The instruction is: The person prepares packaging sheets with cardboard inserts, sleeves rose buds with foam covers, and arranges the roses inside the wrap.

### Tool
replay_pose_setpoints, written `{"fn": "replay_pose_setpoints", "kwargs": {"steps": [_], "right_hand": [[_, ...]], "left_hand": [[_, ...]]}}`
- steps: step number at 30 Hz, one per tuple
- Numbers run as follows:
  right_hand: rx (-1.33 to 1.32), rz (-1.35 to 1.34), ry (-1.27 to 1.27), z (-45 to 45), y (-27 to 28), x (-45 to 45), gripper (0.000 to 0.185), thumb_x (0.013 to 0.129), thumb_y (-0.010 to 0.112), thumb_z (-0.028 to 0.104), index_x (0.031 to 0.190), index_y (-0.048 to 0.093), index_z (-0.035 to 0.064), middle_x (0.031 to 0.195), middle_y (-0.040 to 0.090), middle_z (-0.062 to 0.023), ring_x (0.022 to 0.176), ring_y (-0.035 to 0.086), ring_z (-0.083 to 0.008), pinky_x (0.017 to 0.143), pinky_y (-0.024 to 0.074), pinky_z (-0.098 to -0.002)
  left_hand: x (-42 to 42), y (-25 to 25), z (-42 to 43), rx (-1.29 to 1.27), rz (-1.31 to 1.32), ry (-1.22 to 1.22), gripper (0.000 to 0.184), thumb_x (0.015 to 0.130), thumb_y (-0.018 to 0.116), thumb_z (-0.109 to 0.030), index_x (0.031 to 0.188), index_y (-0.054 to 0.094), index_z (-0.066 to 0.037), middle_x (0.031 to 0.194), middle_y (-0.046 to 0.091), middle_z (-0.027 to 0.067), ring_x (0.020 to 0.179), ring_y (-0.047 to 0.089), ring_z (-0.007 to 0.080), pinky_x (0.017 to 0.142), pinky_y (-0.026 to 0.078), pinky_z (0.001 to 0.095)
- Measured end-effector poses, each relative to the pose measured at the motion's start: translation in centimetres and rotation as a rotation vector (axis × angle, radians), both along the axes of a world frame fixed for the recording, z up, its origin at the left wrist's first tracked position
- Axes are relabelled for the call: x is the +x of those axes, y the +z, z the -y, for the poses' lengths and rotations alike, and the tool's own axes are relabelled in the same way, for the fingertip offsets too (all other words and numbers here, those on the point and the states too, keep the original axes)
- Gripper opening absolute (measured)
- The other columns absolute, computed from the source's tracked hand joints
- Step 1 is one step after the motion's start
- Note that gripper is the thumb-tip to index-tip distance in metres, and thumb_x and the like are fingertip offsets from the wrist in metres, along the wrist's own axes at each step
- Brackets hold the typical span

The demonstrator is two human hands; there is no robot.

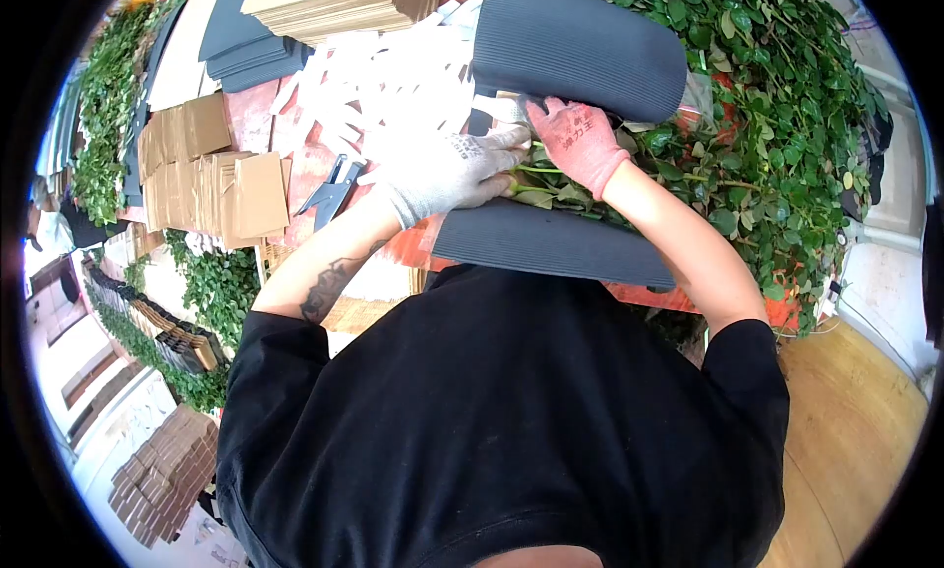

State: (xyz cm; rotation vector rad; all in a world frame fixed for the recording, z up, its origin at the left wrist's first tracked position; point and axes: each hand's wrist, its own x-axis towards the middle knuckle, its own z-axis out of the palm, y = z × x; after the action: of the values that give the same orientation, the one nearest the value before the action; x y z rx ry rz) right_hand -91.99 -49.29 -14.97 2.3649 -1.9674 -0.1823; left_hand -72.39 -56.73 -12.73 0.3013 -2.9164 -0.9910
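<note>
My left hand (452,170), in a pale grey glove, reaches across cut green stems (551,175) with its fingers stretched out. Beside it my right hand (580,143), in a pink glove with dark print, lies over the same stems, fingers apart, close to the curled edge of a dark corrugated sheet. That sheet's upper part (580,52) arches up beyond my hands; a lower dark corrugated part (551,241) lies flat nearer my body. A small whitish piece (501,108) shows between the hands; what it is I cannot make out.
Left of my left hand lies a dark stapler-like tool (334,189). Stacks of brown cardboard (231,194), more cardboard (344,7) and dark sheets (251,42) stand further off. White paper pieces (383,86) are scattered across the table. Leafy stems (777,155) pile up on the right.
</note>
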Motion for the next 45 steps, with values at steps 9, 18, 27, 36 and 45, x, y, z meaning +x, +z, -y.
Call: {"fn": "replay_pose_setpoints", "kwargs": {"steps": [9,18,27,36,45], "right_hand": [[0.08,0.045,-0.049,-0.4,1.7,-0.8,0.039,0.08,0.051,0.011,0.119,0.054,0.0119,0.106,0.057,-0.0125,0.084,0.064,-0.0251,0.069,0.0523,-0.0348],[0.055,0.011,-0.026,-1.1,1.0,-0.9,0.039,0.085,0.046,0.012,0.124,0.052,0.0112,0.107,0.056,-0.0132,0.088,0.063,-0.0252,0.07,0.0529,-0.0349],[0.135,0.031,-0.102,-0.6,1.8,-0.7,0.03,0.085,0.045,0.011,0.113,0.054,0.0057,0.091,0.062,-0.0087,0.086,0.064,-0.0223,0.069,0.0527,-0.0331],[0.137,-0.013,-0.102,0.2,3.0,-0.1,0.018,0.083,0.05,0.01,0.1,0.055,0.0067,0.088,0.065,-0.0092,0.081,0.066,-0.0234,0.066,0.0508,-0.0344],[-0.289,0.239,-0.366,-5.1,9.6,-2.5,0.037,0.072,0.067,0.026,0.102,0.056,0.0087,0.1,0.061,-0.0079,0.078,0.064,-0.0227,0.069,0.0522,-0.0329]], "left_hand": [[-0.2,1.5,0.0,0.08,0.114,-0.009,0.042,0.087,0.055,-0.025,0.123,0.054,-0.005,0.14,0.041,0.0123,0.112,0.056,0.0282,0.093,0.045,0.0335],[-0.4,0.7,2.9,-0.212,-0.161,0.333,0.026,0.085,0.058,-0.018,0.107,0.063,-0.004,0.102,0.064,0.0119,0.095,0.061,0.0266,0.083,0.048,0.0361],[-1.2,2.9,-0.1,-0.151,-0.126,0.119,0.038,0.082,0.061,-0.025,0.115,0.059,-0.007,0.117,0.058,0.0118,0.087,0.063,0.0282,0.075,0.05,0.0361],[-2.1,2.5,-0.6,-0.178,0.193,-0.034,0.054,0.076,0.067,-0.039,0.124,0.055,-0.016,0.14,0.04,0.0102,0.088,0.065,0.029,0.075,0.052,0.0371],[-1.4,1.5,-0.9,-0.152,0.229,0.02,0.046,0.077,0.068,-0.039,0.117,0.061,-0.017,0.137,0.043,0.0128,0.095,0.064,0.0295,0.08,0.052,0.0367]]}}
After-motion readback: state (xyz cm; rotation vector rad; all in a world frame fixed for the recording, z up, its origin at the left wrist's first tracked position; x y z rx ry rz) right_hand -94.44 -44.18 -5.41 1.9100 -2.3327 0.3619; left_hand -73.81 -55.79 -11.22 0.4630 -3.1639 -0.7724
